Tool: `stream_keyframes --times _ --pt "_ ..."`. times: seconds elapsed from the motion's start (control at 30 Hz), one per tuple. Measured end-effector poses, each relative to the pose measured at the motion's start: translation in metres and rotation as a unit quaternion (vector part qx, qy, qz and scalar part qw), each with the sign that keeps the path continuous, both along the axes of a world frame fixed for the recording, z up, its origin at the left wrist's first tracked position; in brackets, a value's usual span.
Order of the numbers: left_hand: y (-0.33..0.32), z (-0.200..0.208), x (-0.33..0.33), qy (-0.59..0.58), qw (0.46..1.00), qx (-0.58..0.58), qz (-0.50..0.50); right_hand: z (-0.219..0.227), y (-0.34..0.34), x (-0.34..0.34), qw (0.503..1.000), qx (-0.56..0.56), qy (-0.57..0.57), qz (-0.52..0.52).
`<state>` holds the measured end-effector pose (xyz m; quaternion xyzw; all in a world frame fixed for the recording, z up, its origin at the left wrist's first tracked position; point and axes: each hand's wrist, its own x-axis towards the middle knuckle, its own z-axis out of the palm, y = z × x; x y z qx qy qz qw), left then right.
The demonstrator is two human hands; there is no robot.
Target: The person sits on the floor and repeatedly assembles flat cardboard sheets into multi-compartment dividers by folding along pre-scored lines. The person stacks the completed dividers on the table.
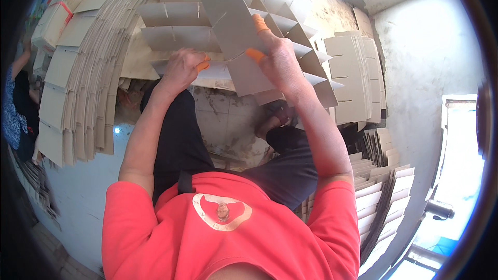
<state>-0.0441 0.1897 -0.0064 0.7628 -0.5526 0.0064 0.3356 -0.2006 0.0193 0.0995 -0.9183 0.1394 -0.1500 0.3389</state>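
A long grey cardboard divider strip (224, 15) with cut slots slants across the middle of the view. My right hand (280, 57) is closed on its right edge, with orange covers on thumb and finger. My left hand (182, 68), also with an orange finger cover, is closed in a pinch on a lower cardboard cross strip (217, 69). That cross strip meets the long strip at a slot near its lower end. Further cross strips (179, 37) stick out to the left, and a partly assembled divider grid (295, 36) spreads behind my right hand.
Tall rows of stacked cardboard strips (96, 67) stand at the left. More stacks stand at the right (350, 72) and lower right (386, 202). Another person's arm (22, 61) and blue patterned clothing show at the far left. A pale wall (420, 46) rises on the right.
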Motion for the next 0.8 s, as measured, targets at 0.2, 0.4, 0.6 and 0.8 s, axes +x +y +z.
stream_keyframes --times 0.2,0.4,0.6,0.8 --pt "-0.003 -0.007 0.006 -0.011 0.999 -0.031 -0.013 -0.011 -0.002 0.014 0.997 -0.027 0.043 0.059" --pt "-0.009 -0.006 0.005 0.021 0.999 -0.026 -0.007 -0.031 0.003 0.034 0.985 -0.089 0.124 0.082" --pt "-0.014 -0.005 0.009 0.017 1.000 -0.022 -0.001 -0.019 0.007 0.046 0.933 -0.168 0.291 0.127" --pt "-0.020 -0.004 0.007 0.018 0.999 -0.019 -0.024 -0.014 0.014 0.049 0.930 -0.233 0.237 0.157"
